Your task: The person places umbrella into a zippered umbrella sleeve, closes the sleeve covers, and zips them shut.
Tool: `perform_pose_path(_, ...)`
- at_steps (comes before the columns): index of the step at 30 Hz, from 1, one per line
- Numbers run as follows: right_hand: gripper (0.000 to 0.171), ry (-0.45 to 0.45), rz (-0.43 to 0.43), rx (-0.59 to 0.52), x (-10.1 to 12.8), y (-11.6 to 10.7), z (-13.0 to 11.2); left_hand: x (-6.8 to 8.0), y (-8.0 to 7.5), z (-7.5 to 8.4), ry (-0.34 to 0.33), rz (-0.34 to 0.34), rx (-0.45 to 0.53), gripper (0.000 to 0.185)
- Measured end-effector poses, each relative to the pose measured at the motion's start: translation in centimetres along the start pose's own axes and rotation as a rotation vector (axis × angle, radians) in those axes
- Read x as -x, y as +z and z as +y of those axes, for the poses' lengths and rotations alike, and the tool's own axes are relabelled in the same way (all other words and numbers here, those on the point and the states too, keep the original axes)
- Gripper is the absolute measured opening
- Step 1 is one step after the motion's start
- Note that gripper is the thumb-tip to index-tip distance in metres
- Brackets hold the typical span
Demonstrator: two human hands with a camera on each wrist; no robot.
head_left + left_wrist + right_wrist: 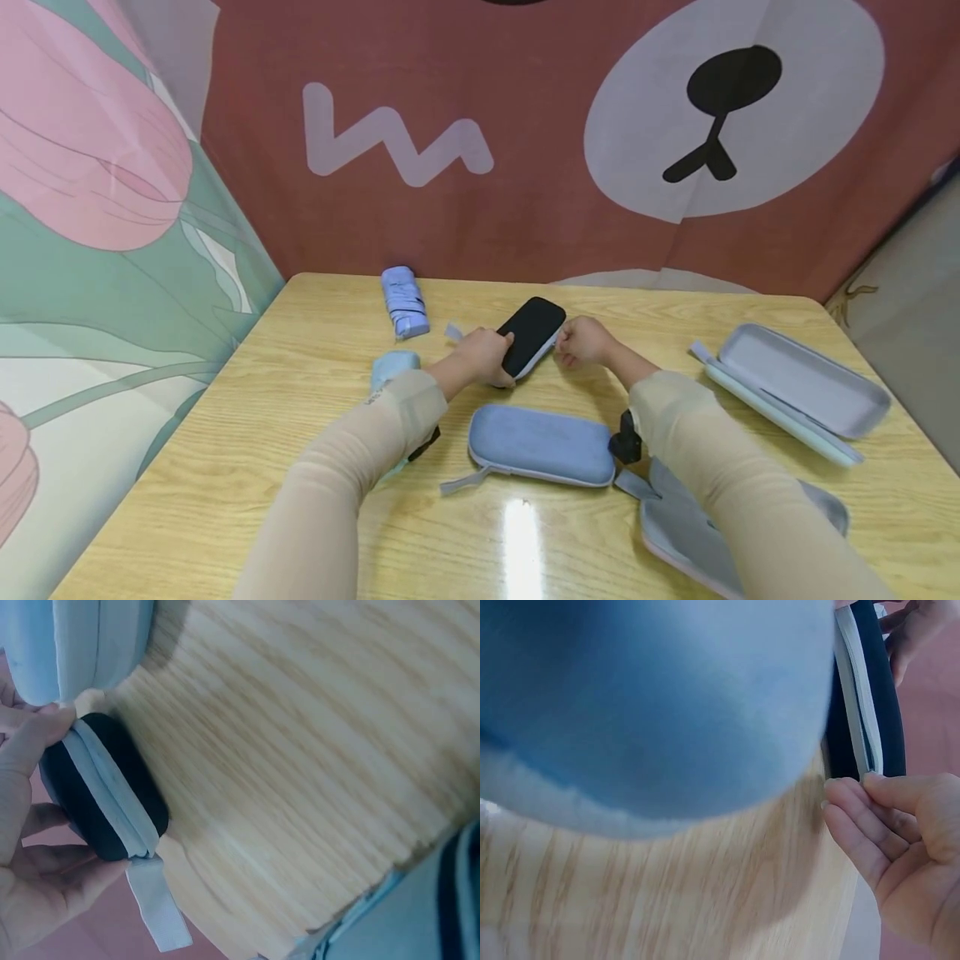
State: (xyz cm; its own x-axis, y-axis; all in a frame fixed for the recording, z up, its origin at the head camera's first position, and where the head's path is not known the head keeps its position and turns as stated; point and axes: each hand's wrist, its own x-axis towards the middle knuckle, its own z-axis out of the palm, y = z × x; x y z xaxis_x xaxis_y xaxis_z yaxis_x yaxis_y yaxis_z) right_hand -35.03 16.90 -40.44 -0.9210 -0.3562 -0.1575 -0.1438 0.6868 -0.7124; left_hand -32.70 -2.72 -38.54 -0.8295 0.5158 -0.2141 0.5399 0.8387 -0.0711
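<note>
A black zip case (534, 333) with a pale zipper band lies tilted near the back middle of the table. My left hand (480, 354) grips its near left end, thumb on top and fingers round the side. In the left wrist view a light fabric tab (159, 904) hangs from the end of the case. At the far right side of the case is my right hand (585, 342). Thumb and forefinger pinch the zipper pull (871, 775) at the end of the zipper in the right wrist view. Just in front lies a closed blue zip case (540, 446).
Two opened grey-lined cases (802, 379) lie at the right, the nearer one (675, 533) partly under my right forearm. A periwinkle bundle wound with a strap (405, 304) lies at the back left. Beside my left forearm is a partly hidden light blue object (393, 364).
</note>
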Motion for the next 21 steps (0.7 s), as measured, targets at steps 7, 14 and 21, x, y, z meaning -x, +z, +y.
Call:
perform_pose_path(7,0.017,0.029,0.012,0.012,0.0,0.0,-0.2,0.3,-0.2,-0.5,0.065,-0.014,-0.021,0.087)
perform_pose_path(14,0.016,0.038,0.038,-0.015,-0.5,-0.3,0.4,0.3,-0.6,-1.0,0.154,-0.057,-0.052,0.080)
perform_pose_path(21,0.015,0.027,0.024,-0.058,-0.9,-0.3,0.6,-0.1,-0.6,-1.1,0.282,-0.010,-0.140,0.078)
